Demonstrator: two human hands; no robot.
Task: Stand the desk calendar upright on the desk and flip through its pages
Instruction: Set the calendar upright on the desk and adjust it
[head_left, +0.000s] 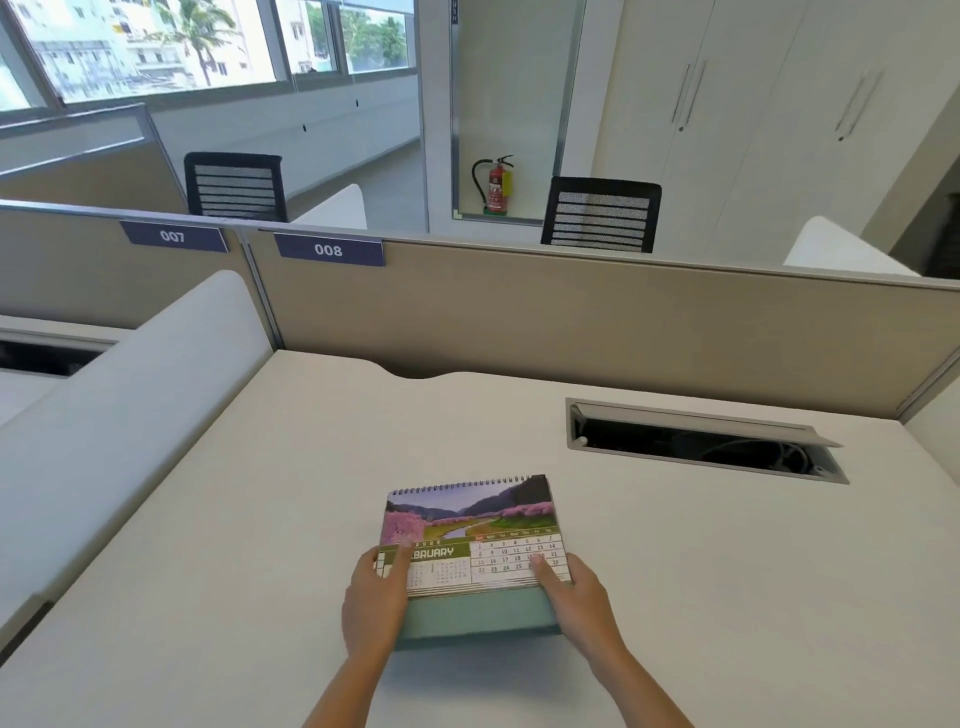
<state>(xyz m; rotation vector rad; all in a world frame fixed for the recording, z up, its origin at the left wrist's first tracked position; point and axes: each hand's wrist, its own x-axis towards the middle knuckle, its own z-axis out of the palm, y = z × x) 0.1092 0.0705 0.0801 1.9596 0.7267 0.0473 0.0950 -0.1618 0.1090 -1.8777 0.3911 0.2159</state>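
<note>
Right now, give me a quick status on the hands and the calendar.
Left hand and right hand both grip the calendar at its lower corners. Calendar on the desk, February page showing. Nothing in the way nearby.

My left hand and right hand are bare, no rings, no watch, no gloves; both forearms are uncovered too, with no sleeve showing as far as the bottom edge of view

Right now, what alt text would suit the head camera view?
Two bare hands, left hand and right hand, grip the lower corners of a spiral-bound February desk calendar on a white desk, before a beige partition.
</note>
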